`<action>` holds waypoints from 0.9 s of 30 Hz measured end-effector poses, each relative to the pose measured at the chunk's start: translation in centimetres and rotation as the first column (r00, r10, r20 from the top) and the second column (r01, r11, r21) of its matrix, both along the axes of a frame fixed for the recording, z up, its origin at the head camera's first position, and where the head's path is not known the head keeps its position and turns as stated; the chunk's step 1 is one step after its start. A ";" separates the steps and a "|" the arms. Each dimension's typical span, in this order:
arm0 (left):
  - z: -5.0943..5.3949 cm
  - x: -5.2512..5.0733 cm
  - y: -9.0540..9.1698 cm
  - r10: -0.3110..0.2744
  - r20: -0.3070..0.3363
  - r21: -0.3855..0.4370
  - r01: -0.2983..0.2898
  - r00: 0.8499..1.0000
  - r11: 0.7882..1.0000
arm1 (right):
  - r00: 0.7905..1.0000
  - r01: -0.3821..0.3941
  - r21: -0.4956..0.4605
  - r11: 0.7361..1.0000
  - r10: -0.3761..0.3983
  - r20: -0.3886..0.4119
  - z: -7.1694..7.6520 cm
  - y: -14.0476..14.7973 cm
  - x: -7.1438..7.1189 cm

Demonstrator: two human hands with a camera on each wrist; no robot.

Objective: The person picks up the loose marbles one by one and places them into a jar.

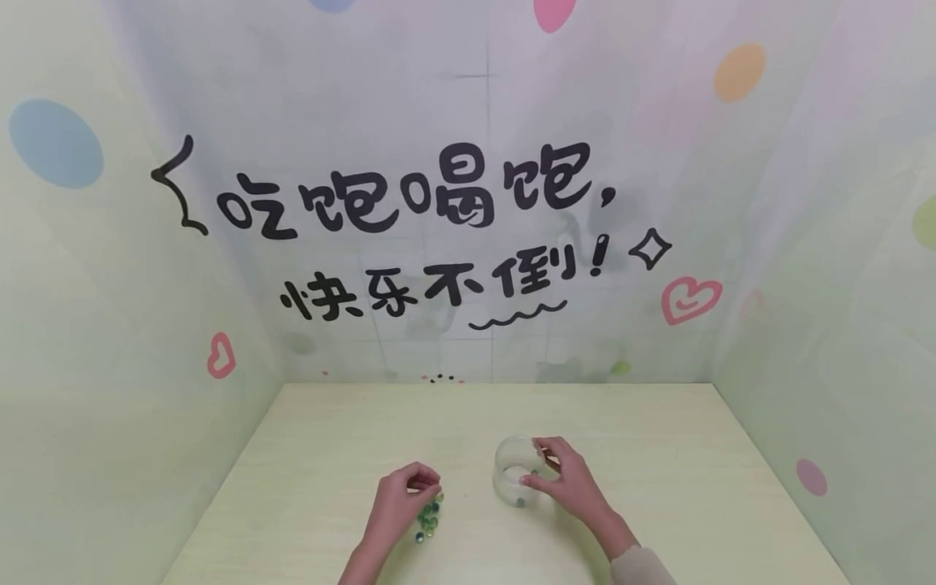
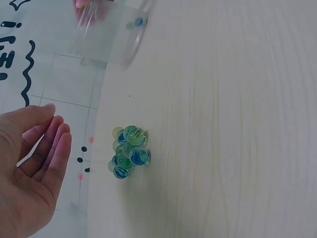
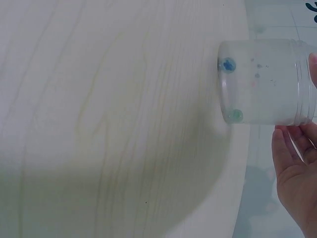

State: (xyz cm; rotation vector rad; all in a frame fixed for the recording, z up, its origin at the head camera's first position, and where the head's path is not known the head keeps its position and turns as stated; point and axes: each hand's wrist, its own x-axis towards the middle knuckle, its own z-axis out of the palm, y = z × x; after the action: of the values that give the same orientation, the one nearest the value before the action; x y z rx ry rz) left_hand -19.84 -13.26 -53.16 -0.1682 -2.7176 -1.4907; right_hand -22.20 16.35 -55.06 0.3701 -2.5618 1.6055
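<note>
A clear jar (image 1: 506, 485) stands on the table with my right hand (image 1: 574, 486) gripping its upper part, thumb on the near side and fingers on the far side. Inside, at the bottom, lie a blue marble (image 3: 227, 65) and a green marble (image 3: 235, 115). Left of the jar, a cluster of green, blue and yellowish glass marbles (image 2: 130, 148) rests on the table. Just over this cluster is my left hand (image 1: 398, 502); its fingers are loosely bent, the thumb close to the index fingertip. No object shows between them in the left wrist view.
The pale wood-grain table (image 1: 292, 455) is bordered by light walls at the back and both sides. Black lettering (image 1: 424, 284), hearts and coloured dots decorate the hanging backdrop. Shadows of the hands fall across the tabletop.
</note>
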 end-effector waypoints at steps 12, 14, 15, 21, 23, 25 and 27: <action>-0.7 0.7 -0.9 0.023 0.037 0.003 -0.023 0.999 1.000 | 1.000 0.003 0.005 1.000 -0.003 0.015 0.2 0.0 0.0; -0.9 0.9 -1.1 0.026 0.036 0.002 -0.026 0.999 1.000 | 1.000 0.005 0.003 1.000 -0.005 0.014 0.1 0.0 0.1; -1.0 0.9 -1.2 0.027 0.035 0.000 -0.027 0.999 1.000 | 1.000 0.006 0.002 1.000 -0.006 0.014 0.1 -0.1 0.1; -1.5 1.2 -1.8 0.041 0.034 -0.017 -0.040 0.999 0.999 | 1.000 0.011 0.001 1.000 -0.011 0.015 0.0 -0.1 0.1; -1.7 1.3 -2.0 0.042 0.040 -0.017 -0.042 0.998 0.999 | 1.000 0.012 0.003 1.000 -0.012 0.015 -0.1 -0.1 0.1; -1.8 1.3 -2.2 0.044 0.046 -0.017 -0.043 0.998 0.999 | 1.000 0.014 0.005 1.000 -0.014 0.015 -0.1 -0.1 0.1; -2.0 1.4 -2.3 0.042 0.050 -0.018 -0.042 0.998 0.999 | 1.000 0.015 0.003 1.000 -0.015 0.017 0.0 -0.1 0.1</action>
State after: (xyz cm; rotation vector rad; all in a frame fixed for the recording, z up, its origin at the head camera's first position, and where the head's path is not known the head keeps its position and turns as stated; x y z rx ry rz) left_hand -18.45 -15.59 -55.16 -0.0743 -2.7550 -1.4820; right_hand -22.07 16.28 -55.11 0.3384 -2.5731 1.6071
